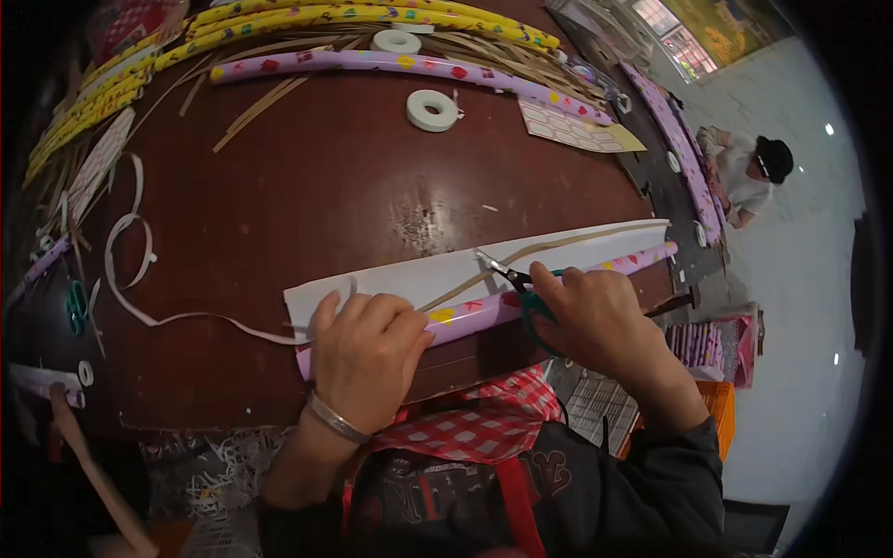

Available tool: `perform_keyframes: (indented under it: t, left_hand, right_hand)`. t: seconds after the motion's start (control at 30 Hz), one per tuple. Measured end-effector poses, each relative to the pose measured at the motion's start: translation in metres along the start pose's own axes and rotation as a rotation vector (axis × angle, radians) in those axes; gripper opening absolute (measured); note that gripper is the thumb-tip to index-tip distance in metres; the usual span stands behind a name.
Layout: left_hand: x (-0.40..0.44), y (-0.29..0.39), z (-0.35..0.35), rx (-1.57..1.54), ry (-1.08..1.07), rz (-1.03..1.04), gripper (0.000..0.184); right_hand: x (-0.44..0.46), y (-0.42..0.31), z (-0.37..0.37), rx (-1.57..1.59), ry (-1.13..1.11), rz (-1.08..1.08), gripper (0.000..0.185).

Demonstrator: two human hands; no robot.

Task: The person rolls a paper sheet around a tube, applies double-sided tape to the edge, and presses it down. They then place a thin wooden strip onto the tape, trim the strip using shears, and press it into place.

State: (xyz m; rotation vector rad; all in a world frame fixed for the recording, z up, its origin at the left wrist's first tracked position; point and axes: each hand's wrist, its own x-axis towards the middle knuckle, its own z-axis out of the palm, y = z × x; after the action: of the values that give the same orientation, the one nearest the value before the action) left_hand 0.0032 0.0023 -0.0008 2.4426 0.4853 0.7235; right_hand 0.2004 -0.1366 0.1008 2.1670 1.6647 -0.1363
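A partly rolled sheet of purple patterned wrapping paper lies along the table's near edge, its white inner side facing up behind the roll. My left hand is closed on the left end of this paper, fingers bent and pressed down. A long curling strip of white tape runs from the left up to that hand. In my right hand are scissors with green handles, the blades pointing left above the white side. Beneath the blades a thin brown strip lies along the paper.
Two tape rolls sit at the back near another purple roll and yellow rolls. Other green-handled scissors lie left. A co-worker's hand is at lower left; another person works at right.
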Motion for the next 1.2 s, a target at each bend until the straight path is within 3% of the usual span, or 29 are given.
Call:
perform_keyframes:
  t: [0.1,0.2,0.27,0.3,0.37,0.47,0.6,0.67,0.77,1.0,1.2]
  left_hand:
    - [0.0,0.002,-0.004,-0.016,-0.003,-0.043,0.016]
    - [0.001,0.006,-0.011,0.169,0.055,-0.035,0.032]
    - [0.001,0.005,-0.012,0.294,0.174,-0.089,0.066]
    - [0.0,0.003,-0.011,0.298,0.172,-0.089,0.066]
    - [-0.004,-0.004,-0.008,0.313,0.211,-0.122,0.097]
    - [-0.008,-0.009,-0.006,0.303,0.119,-0.182,0.104]
    - [-0.004,-0.007,-0.01,0.303,0.085,-0.229,0.104]
    - [-0.002,-0.007,-0.009,0.43,0.246,-0.124,0.105]
    - [-0.004,-0.008,-0.005,0.404,0.269,-0.145,0.104]
    - [-0.005,-0.014,-0.004,0.337,0.163,-0.198,0.1]
    - [-0.007,-0.012,-0.005,0.446,0.152,-0.095,0.096]
  right_hand:
    - [0.001,0.002,0.003,0.006,0.025,-0.043,0.047]
    - [0.001,0.005,0.005,0.005,0.022,-0.033,0.051]
    - [0.0,0.007,0.007,0.004,0.045,-0.047,0.05]
    - [0.0,0.007,0.008,0.003,0.059,-0.058,0.05]
    - [0.0,0.007,0.008,0.017,0.045,-0.044,0.051]
    - [0.003,0.006,0.007,0.029,0.009,-0.024,0.051]
    - [0.003,0.007,0.006,0.015,0.037,-0.056,0.051]
    - [0.003,0.008,0.006,0.019,0.047,-0.059,0.05]
    - [0.005,0.007,0.004,0.025,0.042,-0.056,0.049]
    - [0.007,0.006,0.004,0.006,0.018,-0.048,0.049]
    - [0.008,0.008,0.0,0.016,-0.027,-0.031,0.048]
